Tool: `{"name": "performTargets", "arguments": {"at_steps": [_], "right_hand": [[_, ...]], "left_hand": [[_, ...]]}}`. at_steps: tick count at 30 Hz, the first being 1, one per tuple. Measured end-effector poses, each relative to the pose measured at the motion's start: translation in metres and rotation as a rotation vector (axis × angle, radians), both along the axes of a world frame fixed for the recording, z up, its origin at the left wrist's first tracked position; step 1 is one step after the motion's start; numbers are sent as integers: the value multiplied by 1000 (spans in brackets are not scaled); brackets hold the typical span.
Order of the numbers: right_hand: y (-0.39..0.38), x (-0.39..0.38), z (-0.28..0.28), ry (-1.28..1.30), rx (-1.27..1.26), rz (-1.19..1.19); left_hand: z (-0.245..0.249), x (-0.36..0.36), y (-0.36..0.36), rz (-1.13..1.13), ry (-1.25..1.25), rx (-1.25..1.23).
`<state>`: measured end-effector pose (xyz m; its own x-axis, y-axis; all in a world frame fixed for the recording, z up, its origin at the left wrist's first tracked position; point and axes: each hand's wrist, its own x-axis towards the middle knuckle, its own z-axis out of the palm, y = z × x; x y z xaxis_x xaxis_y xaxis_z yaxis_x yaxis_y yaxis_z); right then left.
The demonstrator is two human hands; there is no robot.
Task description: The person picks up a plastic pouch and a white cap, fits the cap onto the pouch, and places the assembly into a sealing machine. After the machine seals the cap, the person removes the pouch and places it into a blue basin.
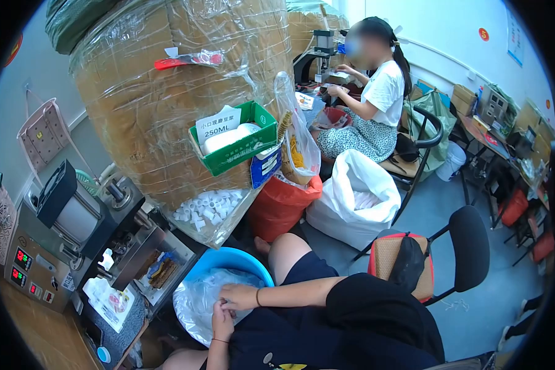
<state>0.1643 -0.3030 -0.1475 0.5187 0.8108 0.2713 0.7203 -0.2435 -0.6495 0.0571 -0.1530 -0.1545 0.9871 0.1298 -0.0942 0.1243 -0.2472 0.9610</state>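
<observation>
My left hand [222, 320], with a thin red string at the wrist, is closed and meets my right hand [240, 296], which wears a dark band. Their fingers are pressed together, and whatever is between them is too small or hidden to make out. Both hands are above a clear plastic bag [198, 302] that lines a blue tub [253, 262] beside my knees. Left of the tub, a printed white plastic piece [110, 302] lies on a grey cloth [105, 336] in front of the press machine [74, 216].
A wrapped carton stack [135, 117] carries a green box [240, 145] and a tray of small white parts [208, 208]. A white sack [357, 197], a red sack [283, 206] and a chair [468, 246] stand on the floor. Another person [376, 92] sits working at a press behind.
</observation>
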Motion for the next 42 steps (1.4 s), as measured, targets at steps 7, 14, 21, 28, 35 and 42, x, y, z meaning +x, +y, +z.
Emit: {"name": "performTargets", "arguments": {"at_steps": [7, 14, 21, 28, 35, 42], "right_hand": [[-12, -13, 18, -157, -113, 238], [11, 10, -55, 583, -80, 306], [11, 28, -25, 274, -34, 385], [-1, 12, -6, -239, -551, -18], [-2, 37, -29, 65, -226, 441], [-4, 5, 16, -94, -223, 462]], "left_hand": [[-22, -7, 26, 27, 199, -739], [-8, -7, 18, 5, -376, 446], [20, -9, 7, 146, -430, 923], [-39, -9, 14, -431, 107, 895], [-1, -28, 16, -195, -94, 267], [6, -28, 3, -31, -577, 596]]}}
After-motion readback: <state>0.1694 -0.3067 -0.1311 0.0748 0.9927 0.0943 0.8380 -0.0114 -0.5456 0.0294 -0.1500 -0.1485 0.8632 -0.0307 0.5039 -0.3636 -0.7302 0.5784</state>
